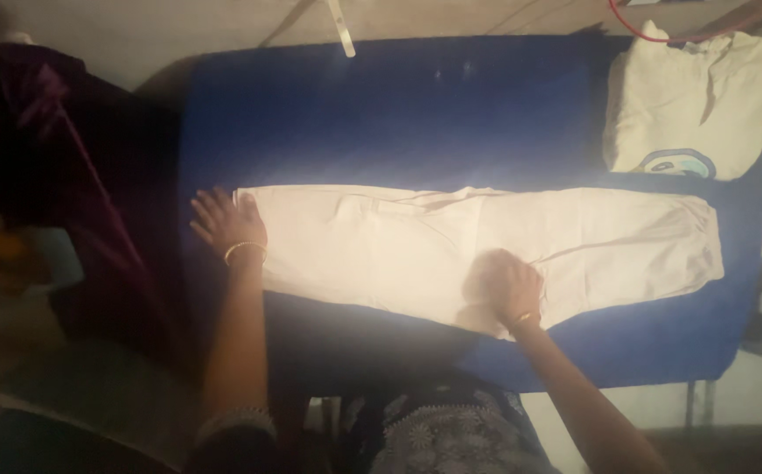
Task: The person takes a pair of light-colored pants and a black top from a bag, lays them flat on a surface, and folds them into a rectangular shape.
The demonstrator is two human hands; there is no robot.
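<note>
While the left hand lies flat on the pale trousers at frame centre, the right hand, blurred, seemingly open-palmed, smooths them.

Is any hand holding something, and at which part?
Neither grips: left hand lies flat at the pale garment's end, right hand presses its middle.

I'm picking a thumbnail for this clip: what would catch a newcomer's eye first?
The long pale garment spread flat across the blue padded table stands out most. The left hand presses on its left end while the right hand rests flat near its middle. A folded cream garment lies at the table's far right corner.
</note>
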